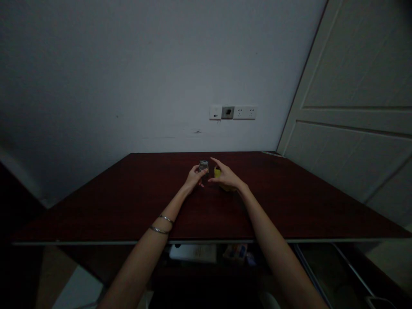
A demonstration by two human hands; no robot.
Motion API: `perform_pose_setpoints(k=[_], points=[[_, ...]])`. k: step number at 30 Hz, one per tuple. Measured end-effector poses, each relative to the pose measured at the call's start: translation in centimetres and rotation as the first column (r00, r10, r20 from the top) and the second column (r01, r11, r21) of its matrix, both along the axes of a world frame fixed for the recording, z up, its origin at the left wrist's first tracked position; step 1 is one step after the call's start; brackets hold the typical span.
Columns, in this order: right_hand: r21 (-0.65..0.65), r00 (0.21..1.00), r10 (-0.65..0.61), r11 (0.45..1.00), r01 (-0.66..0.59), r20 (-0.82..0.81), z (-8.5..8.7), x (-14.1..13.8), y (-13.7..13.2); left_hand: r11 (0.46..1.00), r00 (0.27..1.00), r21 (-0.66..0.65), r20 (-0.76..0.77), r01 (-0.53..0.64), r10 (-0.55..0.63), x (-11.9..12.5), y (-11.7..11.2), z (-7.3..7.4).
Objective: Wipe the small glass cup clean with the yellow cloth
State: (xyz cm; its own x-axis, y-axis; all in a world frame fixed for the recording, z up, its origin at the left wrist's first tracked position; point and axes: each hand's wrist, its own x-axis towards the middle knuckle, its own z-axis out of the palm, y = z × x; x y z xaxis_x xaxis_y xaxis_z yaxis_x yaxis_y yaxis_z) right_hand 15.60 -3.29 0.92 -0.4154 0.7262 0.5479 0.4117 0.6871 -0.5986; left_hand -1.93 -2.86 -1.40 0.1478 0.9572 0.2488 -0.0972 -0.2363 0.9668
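Both my arms reach out over a dark red-brown table (128, 201). My left hand (195, 177) is closed around a small silvery object (203, 165), held just above the tabletop. My right hand (226, 176) is beside it with the forefinger stretched forward and the thumb toward the left hand; a small yellow object (217, 172) shows under its palm, touching or held by it, I cannot tell which. Two thin bangles (162, 224) sit on my left wrist. The room is dim and details of both small objects are hard to make out.
A white wall stands behind the table with a row of sockets (233, 112). A pale panelled door (354, 128) runs along the right. Under the table's front edge lie papers and small items (206, 253), with a dark bin or drawer (325, 270) at the lower right.
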Motion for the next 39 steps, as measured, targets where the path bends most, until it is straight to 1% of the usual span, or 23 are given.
perform_pose_setpoints(k=[7, 10, 12, 15, 19, 21, 23, 26, 28, 31, 34, 39], points=[[0.079, 0.997, 0.064, 0.995, -0.062, -0.032, -0.2, -0.7, 0.1, 0.996, 0.996, -0.018, -0.011, 0.084, -0.084, 0.2, -0.2, -0.1], [0.104, 0.997, 0.065, 0.993, -0.06, -0.047, -0.2, -0.9, 0.1, 0.995, 0.994, -0.028, -0.027, 0.101, -0.102, 0.1, -0.1, -0.2], [0.096, 0.996, 0.06, 0.994, -0.054, -0.06, -0.2, -0.9, 0.0, 0.99, 0.99, -0.041, -0.044, 0.134, -0.136, -0.1, -0.1, -0.2], [0.046, 0.994, 0.051, 0.998, -0.047, -0.096, -0.3, -0.8, 0.1, 0.975, 0.968, -0.049, -0.12, 0.215, -0.22, -0.6, -0.1, -0.2], [-0.082, 0.984, 0.032, 0.996, -0.047, -0.177, -0.4, -0.6, 0.4, 0.946, 0.913, -0.07, -0.246, 0.318, -0.325, -1.3, -0.2, 0.0], [-0.148, 0.975, -0.003, 0.989, -0.031, -0.223, -0.3, -0.6, 0.5, 0.938, 0.899, -0.061, -0.27, 0.342, -0.345, -1.4, -0.2, 0.0], [-0.212, 0.963, -0.016, 0.976, -0.043, -0.268, -0.1, -0.5, 0.4, 0.941, 0.905, -0.031, -0.265, 0.336, -0.332, -1.4, -0.1, 0.0], [-0.297, 0.947, 0.036, 0.945, -0.136, -0.319, 0.2, -0.4, 0.0, 0.957, 0.937, 0.019, -0.21, 0.29, -0.279, -1.2, -0.1, 0.0], [-0.361, 0.947, 0.062, 0.915, -0.18, -0.316, 0.5, -0.4, -0.2, 0.964, 0.952, 0.049, -0.173, 0.263, -0.251, -1.0, -0.3, 0.1], [-0.415, 0.953, 0.093, 0.885, -0.211, -0.287, 0.5, -0.5, -0.3, 0.962, 0.954, 0.091, -0.179, 0.259, -0.24, -0.8, -0.6, 0.5], [-0.408, 0.955, 0.101, 0.888, -0.213, -0.279, 0.3, -0.5, 0.0, 0.961, 0.955, 0.124, -0.195, 0.248, -0.222, -0.7, -0.8, 0.7], [-0.405, 0.954, -0.002, 0.906, -0.125, -0.299, 0.0, 0.0, 0.3, 0.968, 0.971, 0.15, -0.156, 0.203, -0.179, -0.5, -0.5, 0.4]])
